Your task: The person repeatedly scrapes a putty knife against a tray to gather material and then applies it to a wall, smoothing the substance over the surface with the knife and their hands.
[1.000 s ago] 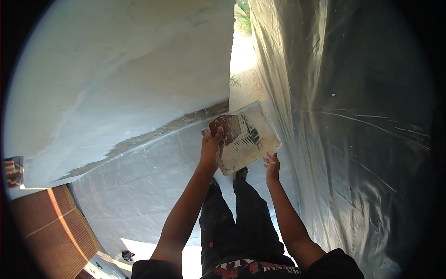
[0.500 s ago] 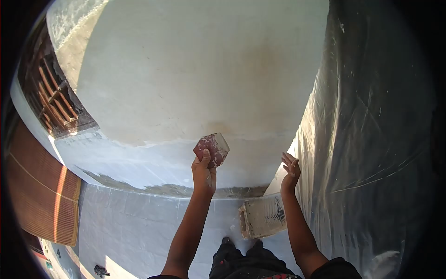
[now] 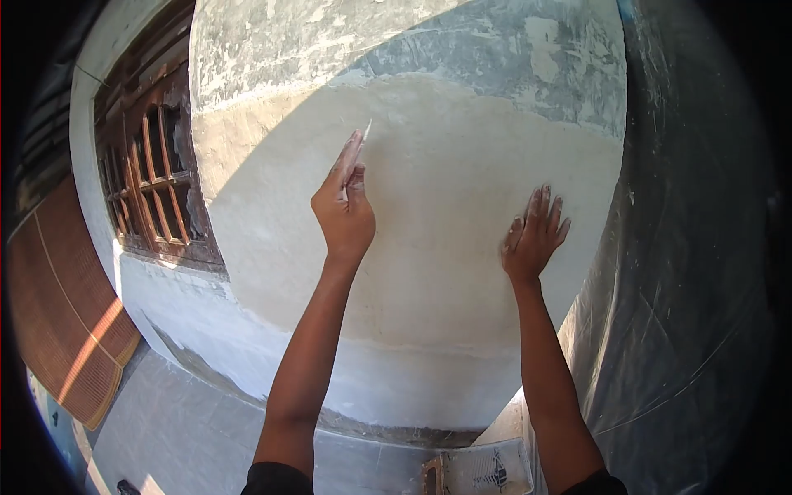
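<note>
My left hand is raised in front of the wall, closed on a flat putty scraper. The scraper is seen nearly edge-on, its thin pale edge showing past my fingertips, and most of it is hidden by the fingers. White smears coat those fingers. Farther right, my right hand has its fingers spread, with the palm toward the wall and apparently resting on it. It holds nothing. The wall is smooth beige in the middle, with rough grey and white patches along the top.
A brown wooden barred window is set in the wall at left. Plastic sheeting hangs on the right. Below stands a worn container on the grey floor. A woven brown mat hangs at far left.
Both hands have risen against the wall. The scraper has turned from face-on to edge-on. My right hand has opened out flat, and the view has tilted up.
</note>
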Available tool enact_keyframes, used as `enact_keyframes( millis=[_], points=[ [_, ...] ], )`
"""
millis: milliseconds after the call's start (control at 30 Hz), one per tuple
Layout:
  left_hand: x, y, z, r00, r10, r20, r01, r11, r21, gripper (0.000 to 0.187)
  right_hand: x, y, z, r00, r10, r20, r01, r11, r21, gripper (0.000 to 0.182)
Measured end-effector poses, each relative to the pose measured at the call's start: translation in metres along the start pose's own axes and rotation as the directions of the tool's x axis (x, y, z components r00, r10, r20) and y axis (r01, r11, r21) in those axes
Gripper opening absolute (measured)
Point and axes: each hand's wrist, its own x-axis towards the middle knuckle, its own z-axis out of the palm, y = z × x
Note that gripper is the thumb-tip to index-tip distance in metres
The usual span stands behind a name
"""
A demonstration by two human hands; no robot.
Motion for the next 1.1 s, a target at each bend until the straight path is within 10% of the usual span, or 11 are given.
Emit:
enact_keyframes(
  millis=[133,267,767,1100],
  points=[
    [0.034,-0.018,0.020,0.798,0.527,0.292,-0.603,0.703,0.377,0.055,-0.003,0.005,0.001,1.000,-0.009,-0.018,0.009,1.000,0.014,0.059],
    [0.046,-0.023,0.045,0.659,0.642,0.392,-0.749,0.516,0.415,0.053,-0.002,0.005,0.002,0.999,-0.008,-0.035,0.010,0.999,0.049,0.058],
    [-0.042,-0.072,0.038,0.693,0.490,0.528,-0.680,0.689,0.253,0.068,-0.003,0.005,0.001,0.999,-0.015,-0.048,0.018,0.998,0.054,0.056],
    [0.068,-0.048,0.056,0.650,0.608,0.456,-0.758,0.560,0.333,0.072,-0.004,0.006,0.000,0.999,-0.029,-0.044,0.031,0.998,0.054,0.053]
  ],
)
